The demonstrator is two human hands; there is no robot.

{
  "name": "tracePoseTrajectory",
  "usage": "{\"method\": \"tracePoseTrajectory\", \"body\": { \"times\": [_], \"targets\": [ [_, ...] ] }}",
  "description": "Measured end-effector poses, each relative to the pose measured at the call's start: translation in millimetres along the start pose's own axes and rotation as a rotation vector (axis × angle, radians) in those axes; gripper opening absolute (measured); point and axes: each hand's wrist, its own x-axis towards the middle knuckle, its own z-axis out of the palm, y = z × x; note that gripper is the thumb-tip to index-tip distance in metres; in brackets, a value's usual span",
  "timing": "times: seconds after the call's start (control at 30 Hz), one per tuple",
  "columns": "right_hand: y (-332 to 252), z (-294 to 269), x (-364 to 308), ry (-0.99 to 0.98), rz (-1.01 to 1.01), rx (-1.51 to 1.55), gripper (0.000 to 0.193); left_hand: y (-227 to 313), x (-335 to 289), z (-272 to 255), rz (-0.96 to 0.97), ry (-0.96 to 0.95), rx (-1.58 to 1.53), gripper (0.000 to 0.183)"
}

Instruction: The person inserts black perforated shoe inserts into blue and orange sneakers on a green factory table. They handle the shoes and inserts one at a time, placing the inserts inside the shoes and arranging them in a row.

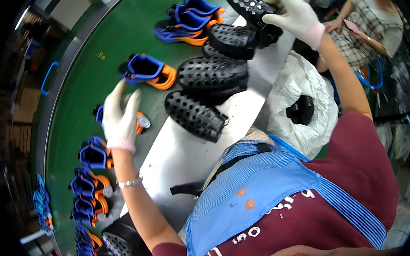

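Note:
My right hand [295,17], in a white glove, grips a black perforated shoe last [244,2] by its heel end at the upper right. Below it, several more black lasts lie on the metal ledge, among them a large one [212,73] and a nearer one [193,113]. My left hand [121,116], also gloved, is raised over the green belt with its fingers apart and nothing in them. Just beyond its fingertips stands a blue and orange shoe [150,69]. Another shoe [99,114] is partly hidden behind that hand.
More blue and orange shoes line the green conveyor belt [75,97], in a row [88,185] at left and a cluster [189,21] at the far side. A white plastic sack [322,118] holding black lasts stands right of the metal ledge [183,163]. A seated person [370,23] is at upper right.

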Motion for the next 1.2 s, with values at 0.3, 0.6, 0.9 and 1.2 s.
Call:
{"method": "tracePoseTrajectory", "body": {
  "times": [0.3,0.6,0.9,1.2],
  "targets": [
    [-174.0,43.6,33.3,-0.177,-0.656,0.401,0.041,41.8,10.6,16.4,-0.086,-0.322,-1.562,0.048],
    [-201.3,100.3,61.6,-0.438,-0.541,0.231,0.046,-7.5,17.1,36.4,-0.156,-0.048,-1.559,0.038],
    [-174.5,136.6,98.8,-0.601,-0.508,0.019,0.039,-40.4,29.6,68.1,-0.204,-0.148,-0.527,0.054],
    [-205.3,204.1,137.9,-0.801,-0.463,-0.215,0.04,-86.1,22.0,111.4,0.135,0.082,-0.108,0.044]
  ]
}}
